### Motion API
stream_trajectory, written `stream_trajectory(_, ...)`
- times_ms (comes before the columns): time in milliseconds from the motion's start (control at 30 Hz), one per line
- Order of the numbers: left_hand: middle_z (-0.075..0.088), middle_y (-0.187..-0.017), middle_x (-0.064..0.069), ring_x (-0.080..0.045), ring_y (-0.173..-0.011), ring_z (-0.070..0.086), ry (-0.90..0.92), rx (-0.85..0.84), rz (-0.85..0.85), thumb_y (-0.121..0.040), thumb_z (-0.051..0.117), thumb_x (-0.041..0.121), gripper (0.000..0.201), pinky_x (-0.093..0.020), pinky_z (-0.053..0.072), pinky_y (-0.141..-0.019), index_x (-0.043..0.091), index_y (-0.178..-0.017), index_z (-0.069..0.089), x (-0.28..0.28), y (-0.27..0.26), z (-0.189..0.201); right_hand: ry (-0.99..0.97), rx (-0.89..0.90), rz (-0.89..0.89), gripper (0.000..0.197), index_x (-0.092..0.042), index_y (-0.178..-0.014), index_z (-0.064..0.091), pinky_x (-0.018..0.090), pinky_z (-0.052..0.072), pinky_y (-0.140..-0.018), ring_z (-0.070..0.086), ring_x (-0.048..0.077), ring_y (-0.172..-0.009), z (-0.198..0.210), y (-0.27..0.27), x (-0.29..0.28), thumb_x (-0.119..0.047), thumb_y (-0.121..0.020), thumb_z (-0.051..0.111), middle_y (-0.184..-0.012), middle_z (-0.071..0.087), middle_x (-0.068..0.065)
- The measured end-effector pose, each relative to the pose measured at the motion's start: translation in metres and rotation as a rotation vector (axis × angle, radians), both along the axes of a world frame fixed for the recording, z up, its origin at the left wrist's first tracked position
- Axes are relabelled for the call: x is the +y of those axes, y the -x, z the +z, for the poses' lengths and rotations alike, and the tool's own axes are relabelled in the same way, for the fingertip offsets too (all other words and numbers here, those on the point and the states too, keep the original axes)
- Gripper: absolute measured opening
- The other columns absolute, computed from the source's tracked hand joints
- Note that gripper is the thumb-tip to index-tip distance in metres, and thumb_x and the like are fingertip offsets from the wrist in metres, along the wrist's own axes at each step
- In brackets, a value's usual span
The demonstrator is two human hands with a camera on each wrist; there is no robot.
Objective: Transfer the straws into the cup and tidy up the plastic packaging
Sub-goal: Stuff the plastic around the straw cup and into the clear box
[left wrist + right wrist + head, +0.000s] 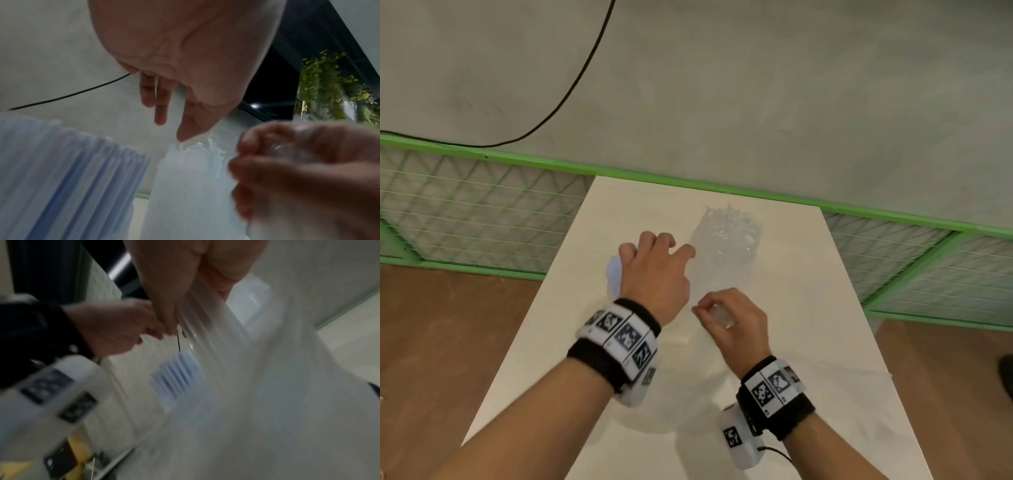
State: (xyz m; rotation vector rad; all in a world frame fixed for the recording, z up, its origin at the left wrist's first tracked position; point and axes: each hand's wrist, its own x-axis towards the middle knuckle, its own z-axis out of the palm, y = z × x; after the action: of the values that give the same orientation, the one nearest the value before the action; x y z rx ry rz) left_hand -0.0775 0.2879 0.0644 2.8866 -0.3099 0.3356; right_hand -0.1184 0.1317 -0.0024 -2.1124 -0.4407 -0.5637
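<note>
From the head cam we're looking down at a pale desk (pixel 808 342) pushed against a green mesh fence (pixel 482 212), with a black cable (pixel 571 89) trailing over the grey floor behind it. Our left hand (pixel 654 274) hovers over the middle of the desk with fingers loosely spread, not wrapped round anything we can see; something pale blue and white (pixel 614 274) peeks out just beside it on the left. Our right hand (pixel 732 317) is curled up and pinching clear plastic packaging (pixel 720 313). Farther back stands the clear cup (pixel 729 236), with see-through straws (pixel 729 214) bristling out the top.

Left wrist cam: our left hand's fingers (pixel 162 104) hang down straight and relaxed, the thumb tip right at the straw tips (pixel 197 146) above the cup (pixel 191 194) — can't tell if it actually touches. A bunch of blue-and-white striped straws (pixel 61 170) fills the lower left. The right hand (pixel 308 170) is a blurry fist with something clear in it.

Right wrist cam is pretty smeared. Our right hand's fingers (pixel 164 288) are clamped on the plastic packaging (pixel 236 369), which drapes across most of the picture. The left hand (pixel 115 327) is off to the side, and the striped straws (pixel 174 373) show through the film.
</note>
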Motion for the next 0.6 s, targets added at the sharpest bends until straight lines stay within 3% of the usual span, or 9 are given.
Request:
stream_trajectory(67, 0.051, -0.128, 0.001, -0.026, -0.122, 0.032, -0.173, 0.131, 0.004, -0.087, 0.048, 0.019, 0.045, -0.046, 0.023, -0.092, 0.038, -0.128, 0.052, -0.006, -0.018, 0.004, -0.055, -0.066, -0.046, 0.008, -0.009, -0.086, 0.072, 0.029, 0.054, -0.072, 0.064, 0.009, -0.078, 0.027, -0.002, -0.011, -0.004, -0.082, 0.077, -0.084, 0.069, -0.002)
stream_trajectory(133, 0.055, -0.121, -0.001, -0.028, -0.121, 0.030, -0.317, 0.217, -0.012, -0.088, 0.047, 0.019, 0.040, -0.047, 0.020, -0.089, 0.036, -0.123, 0.056, -0.012, -0.029, 0.002, -0.140, -0.128, -0.087, 0.010, -0.007, -0.089, 0.072, 0.034, 0.057, -0.074, 0.067, 0.016, -0.079, 0.058, -0.005, -0.026, -0.001, -0.082, 0.075, -0.085, 0.070, 0.003)
stream_trajectory(233, 0.060, -0.111, 0.001, -0.028, -0.119, 0.031, -0.399, 0.282, -0.024, -0.090, 0.046, 0.017, 0.033, -0.048, 0.016, -0.086, 0.032, -0.113, 0.063, -0.018, -0.034, -0.003, -0.307, -0.186, -0.121, 0.011, -0.009, -0.094, 0.069, 0.041, 0.058, -0.074, 0.070, 0.029, -0.077, 0.104, -0.010, -0.050, -0.004, -0.085, 0.072, -0.086, 0.070, 0.010)
stream_trajectory(333, 0.062, -0.096, 0.005, -0.026, -0.112, 0.034, -0.377, 0.267, -0.031, -0.091, 0.046, 0.015, 0.027, -0.046, 0.020, -0.082, 0.028, -0.098, 0.068, -0.019, -0.035, -0.006, -0.472, -0.210, -0.143, 0.010, -0.002, -0.095, 0.066, 0.033, 0.057, -0.069, 0.070, 0.026, -0.068, 0.137, -0.017, -0.067, 0.003, -0.086, 0.070, -0.080, 0.068, 0.012)
stream_trajectory(400, 0.063, -0.091, 0.008, -0.023, -0.108, 0.036, -0.329, 0.243, -0.047, -0.094, 0.048, 0.021, 0.023, -0.043, 0.020, -0.078, 0.029, -0.095, 0.069, -0.020, -0.033, -0.005, -0.534, -0.213, -0.142, 0.009, 0.001, -0.094, 0.065, 0.031, 0.056, -0.067, 0.070, 0.024, -0.064, 0.147, -0.024, -0.071, 0.005, -0.086, 0.068, -0.076, 0.066, 0.012)
stream_trajectory(600, 0.067, -0.088, 0.010, -0.017, -0.108, 0.039, -0.187, 0.217, -0.090, -0.096, 0.051, 0.038, 0.023, -0.039, 0.016, -0.075, 0.033, -0.097, 0.074, -0.023, -0.020, -0.007, -0.451, -0.172, -0.138, 0.008, -0.004, -0.093, 0.068, 0.033, 0.057, -0.069, 0.071, 0.026, -0.068, 0.152, -0.054, -0.073, -0.002, -0.086, 0.070, -0.080, 0.067, 0.012)
